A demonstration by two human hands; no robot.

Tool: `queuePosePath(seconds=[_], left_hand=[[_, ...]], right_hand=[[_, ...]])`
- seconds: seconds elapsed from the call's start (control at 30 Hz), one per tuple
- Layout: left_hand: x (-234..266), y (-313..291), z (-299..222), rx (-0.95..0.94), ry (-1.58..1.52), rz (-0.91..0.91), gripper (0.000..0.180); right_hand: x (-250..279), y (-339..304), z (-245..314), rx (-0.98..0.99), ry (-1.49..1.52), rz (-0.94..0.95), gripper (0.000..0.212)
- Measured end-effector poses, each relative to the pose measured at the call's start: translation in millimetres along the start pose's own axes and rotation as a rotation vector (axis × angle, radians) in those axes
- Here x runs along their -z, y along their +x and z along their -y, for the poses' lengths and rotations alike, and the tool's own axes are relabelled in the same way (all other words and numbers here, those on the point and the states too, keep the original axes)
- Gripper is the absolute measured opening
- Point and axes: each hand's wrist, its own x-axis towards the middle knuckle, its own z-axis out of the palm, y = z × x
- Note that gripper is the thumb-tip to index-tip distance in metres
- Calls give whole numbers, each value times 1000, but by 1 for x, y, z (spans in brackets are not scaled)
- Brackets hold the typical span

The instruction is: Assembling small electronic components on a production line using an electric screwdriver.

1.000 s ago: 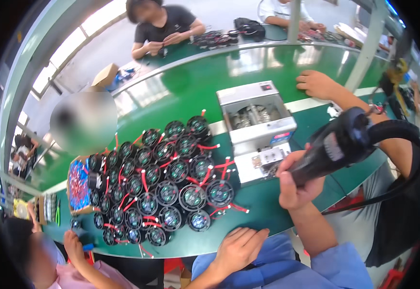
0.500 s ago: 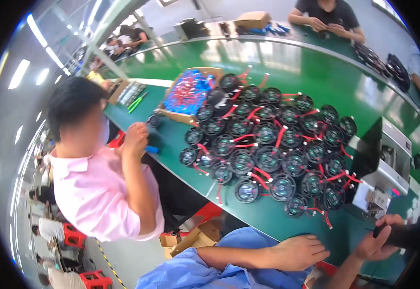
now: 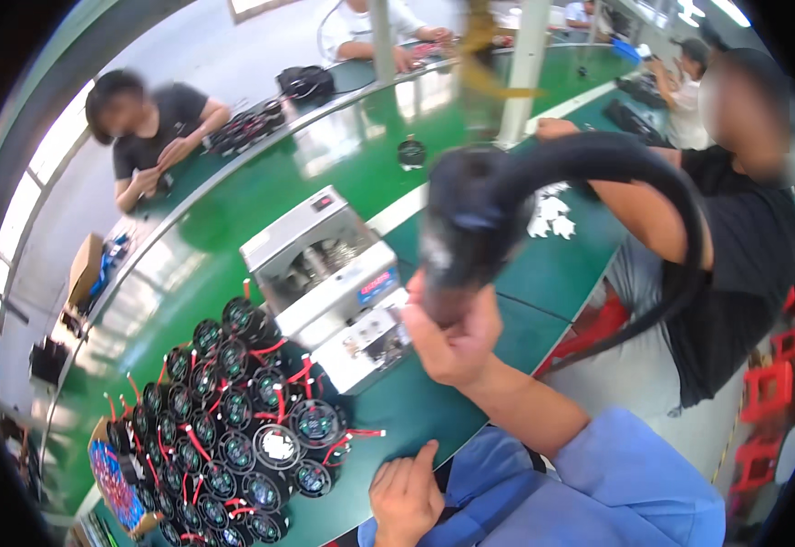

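Observation:
Raised in front of me, my right hand (image 3: 457, 342) is closed around a black corded power tool (image 3: 461, 237). Its thick black cable (image 3: 689, 223) loops away to the right and down; the working tip cannot be made out. My left hand (image 3: 407, 497) rests at the table's near edge, its fingers stretched and holding nothing. Left of that hand are many round black units (image 3: 233, 451) with green inner boards and red wires. One of them has a white centre (image 3: 279, 444). Beyond stands a grey box-shaped screw feeder (image 3: 320, 260) with metal bits in its hollow.
White pieces (image 3: 552, 214) lie on the green table near a person in black (image 3: 735, 246) at the right. A carton of blue and red parts (image 3: 110, 474) stands far left. Across the green surface (image 3: 375, 141) sit other people; a lone round black unit (image 3: 411, 153) is there too.
My view has swung to the right. The tool, low at the right edge before, is now raised before me in my right hand. My left hand stays at the table edge.

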Motion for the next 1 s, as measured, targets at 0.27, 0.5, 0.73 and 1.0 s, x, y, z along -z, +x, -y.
queuePosePath(seconds=[0.27,0.5,0.73,1.0], left_hand=[[-3,-15,1,15,1,-57,33],[-5,-10,8,-2,64,-66,28],[-2,-19,15,-18,-6,25,27],[3,-13,8,-68,-12,46,12]], right_hand=[[-14,14,17,-70,-6,116,49],[-19,13,21,-172,20,34,30],[-28,6,17,-281,244,-35,15],[-19,6,13,-249,230,60,43]])
